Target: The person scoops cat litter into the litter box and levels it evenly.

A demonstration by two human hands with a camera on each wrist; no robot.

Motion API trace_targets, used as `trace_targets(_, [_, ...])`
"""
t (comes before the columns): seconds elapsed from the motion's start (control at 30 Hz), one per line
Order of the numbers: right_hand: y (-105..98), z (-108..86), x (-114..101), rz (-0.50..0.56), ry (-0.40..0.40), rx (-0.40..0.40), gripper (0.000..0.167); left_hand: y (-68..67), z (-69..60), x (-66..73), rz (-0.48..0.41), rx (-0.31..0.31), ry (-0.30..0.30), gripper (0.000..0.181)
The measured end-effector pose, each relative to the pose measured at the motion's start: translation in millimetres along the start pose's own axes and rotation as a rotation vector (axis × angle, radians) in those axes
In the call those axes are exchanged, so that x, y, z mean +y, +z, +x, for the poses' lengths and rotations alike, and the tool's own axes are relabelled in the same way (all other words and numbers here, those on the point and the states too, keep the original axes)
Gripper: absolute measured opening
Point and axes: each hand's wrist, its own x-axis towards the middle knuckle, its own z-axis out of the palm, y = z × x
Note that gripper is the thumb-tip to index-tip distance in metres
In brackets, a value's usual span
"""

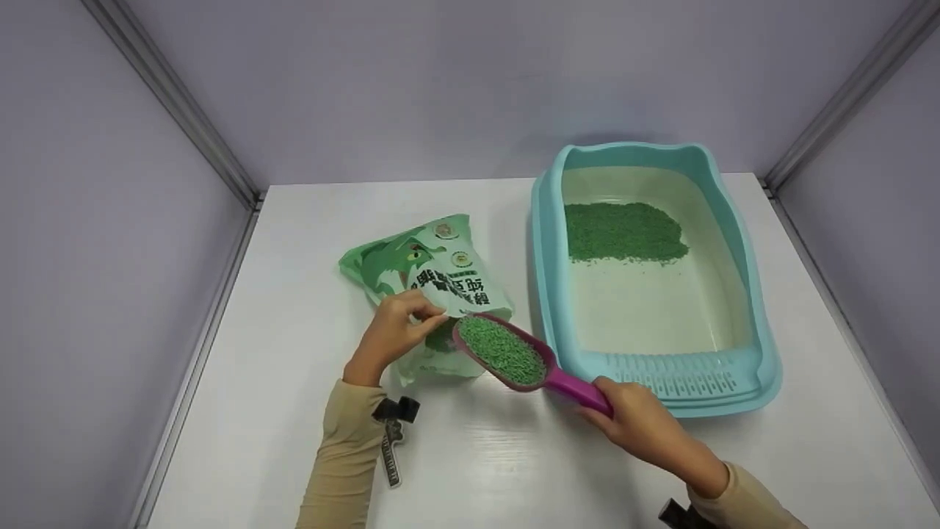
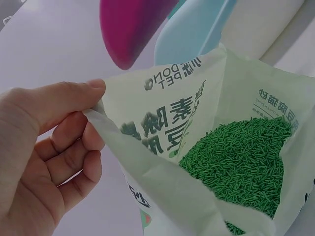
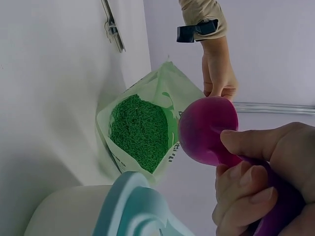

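A green and white bag of cat litter (image 1: 440,253) lies tilted on the table with its mouth held open. The left hand (image 1: 396,327) pinches the rim of that mouth between thumb and forefinger, other fingers curled beside it. Green pellets (image 2: 241,167) show inside the bag in the left wrist view. My right hand (image 1: 650,430) grips the handle of a purple scoop (image 1: 580,389), held near the bag's mouth. The scoop carries a heap of green pellets (image 1: 507,353). In the right wrist view, the scoop's rounded back (image 3: 209,130) hides part of the bag's rim.
A blue litter box (image 1: 551,294) stands right of the bag, with a layer of green pellets (image 1: 624,231) toward its far left. A slim object (image 1: 391,459) lies by the left forearm. Pale walls (image 1: 470,88) surround the white table (image 1: 294,308).
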Motion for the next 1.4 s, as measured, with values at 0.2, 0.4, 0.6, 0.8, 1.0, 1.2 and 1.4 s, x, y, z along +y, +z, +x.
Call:
trace_targets(0.2, [-9.5,-2.6,1.5,0.022,0.053,-0.014,0.020,0.5,-0.1,-0.6,0.004,0.005,-0.008,0.008])
trace_targets(0.4, [-18.4,-2.1,5.5,0.038,0.068,0.026,0.020,-0.2,-0.3,0.3,0.009,0.000,-0.010,0.008])
trace_targets(0.6, [-25.5,-0.8,11.3,0.049,0.093,0.059,0.021,-0.4,-0.1,0.8,0.012,0.009,0.018,0.008])
trace_targets(0.8, [-30.0,-0.9,17.5,0.047,0.093,0.104,0.019,0.0,-0.7,-0.4,0.011,0.002,0.013,0.009])
trace_targets(1.0, [-33.8,-0.4,23.9,0.033,0.096,0.142,0.020,0.7,-0.3,-1.2,0.012,0.009,0.029,0.008])
trace_targets(1.2, [-38.9,1.8,29.9,0.016,0.113,0.157,0.022,1.2,0.0,-1.4,0.011,0.010,0.029,0.008])
trace_targets(1.4, [-44.0,3.4,35.7,-0.001,0.131,0.184,0.022,1.1,0.2,-1.6,0.007,0.011,0.033,0.007])
